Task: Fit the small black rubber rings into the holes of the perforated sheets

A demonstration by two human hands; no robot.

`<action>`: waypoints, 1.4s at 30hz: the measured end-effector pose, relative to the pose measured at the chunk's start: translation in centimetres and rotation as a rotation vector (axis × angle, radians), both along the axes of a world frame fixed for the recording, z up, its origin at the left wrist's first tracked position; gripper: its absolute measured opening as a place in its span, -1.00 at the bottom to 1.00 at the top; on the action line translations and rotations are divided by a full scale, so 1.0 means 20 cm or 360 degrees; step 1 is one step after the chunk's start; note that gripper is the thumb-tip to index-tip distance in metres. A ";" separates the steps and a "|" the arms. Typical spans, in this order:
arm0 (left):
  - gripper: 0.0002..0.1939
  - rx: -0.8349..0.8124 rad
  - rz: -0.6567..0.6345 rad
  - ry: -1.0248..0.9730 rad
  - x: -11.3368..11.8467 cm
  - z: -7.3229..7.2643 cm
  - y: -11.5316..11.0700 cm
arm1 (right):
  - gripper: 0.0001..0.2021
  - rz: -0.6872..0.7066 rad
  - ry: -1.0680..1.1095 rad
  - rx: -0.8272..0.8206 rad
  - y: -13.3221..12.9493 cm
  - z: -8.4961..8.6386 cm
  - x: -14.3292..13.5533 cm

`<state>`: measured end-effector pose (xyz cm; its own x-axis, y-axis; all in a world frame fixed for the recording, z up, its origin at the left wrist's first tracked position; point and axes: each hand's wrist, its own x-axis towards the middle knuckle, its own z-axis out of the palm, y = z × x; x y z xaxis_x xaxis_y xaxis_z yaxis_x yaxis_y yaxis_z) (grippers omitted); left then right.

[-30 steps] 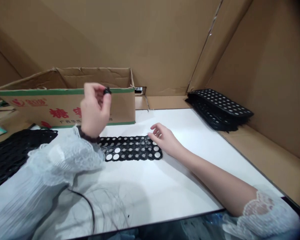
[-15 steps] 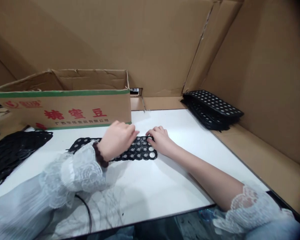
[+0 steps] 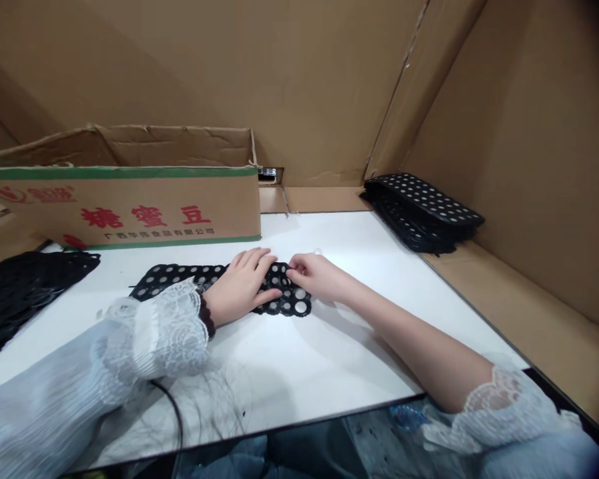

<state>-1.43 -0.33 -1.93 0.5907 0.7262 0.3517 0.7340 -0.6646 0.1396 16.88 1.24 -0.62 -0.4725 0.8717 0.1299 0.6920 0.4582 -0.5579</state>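
Note:
A black strip with rows of round holes (image 3: 162, 278) lies flat across the white table (image 3: 304, 372). My left hand (image 3: 242, 285) rests palm down on its middle, fingers spread and thumb out to the right. At the strip's right end, my right hand (image 3: 314, 274) has its thumb and index finger pinched together at the upper edge. Whatever sits between those fingertips is too small to make out. The part of the strip beneath my left hand is hidden.
Behind the strip stands an open cardboard box (image 3: 180, 206) with red characters. Folded black dotted pieces (image 3: 424, 206) are stacked at the back right. A black pile (image 3: 24, 286) lies at the left. Cardboard walls (image 3: 279, 86) enclose the table's back and right.
My left hand has opened from a closed shape and flattened onto the strip. The fingers of my right hand have curled into a pinch at the right end.

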 end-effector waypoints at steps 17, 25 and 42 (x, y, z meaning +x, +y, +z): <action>-0.86 -0.0665 0.0087 -0.0822 0.06 0.04 -0.06 | -0.95 0.0234 0.1097 -0.0689 -0.08 -0.04 -0.09; -0.84 -0.0739 0.0273 -0.1230 0.08 0.04 -0.05 | -0.88 0.0223 0.1172 -0.0792 -0.08 -0.04 -0.11; -0.84 -0.0542 0.0486 -0.1267 0.03 0.08 0.05 | -0.83 0.0225 0.0748 -0.0676 -0.01 0.06 -0.06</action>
